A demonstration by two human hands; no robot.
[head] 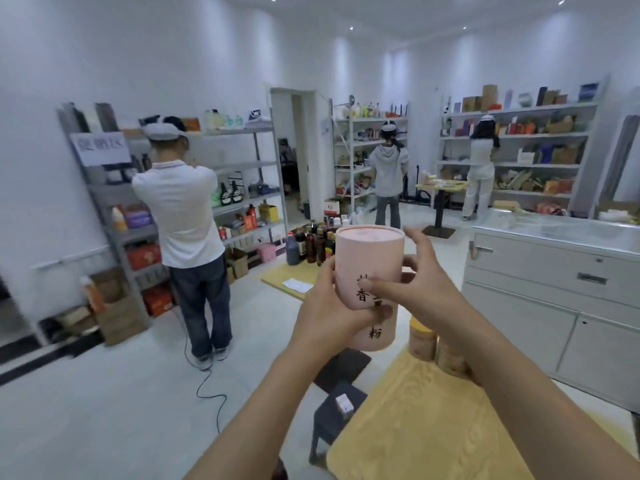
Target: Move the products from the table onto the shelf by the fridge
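Canister grip: the pink canister (369, 265) is held upright in the air just beside the table (433, 427), clear of the jars (422, 341) standing on it. The left hand (329, 313) is wrapped round its lower body, while the right hand (422, 289) clamps it with the thumb in front and the fingers loosely spread behind. A steadier carry probably calls for closing those fingers or supporting the base, keeping it upright.

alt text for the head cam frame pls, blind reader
A left hand and a right hand hold a pink canister upright close to the camera, with a yellow table bearing jars at lower right. Beyond, three people with backs turned face stocked shelves in a white room.
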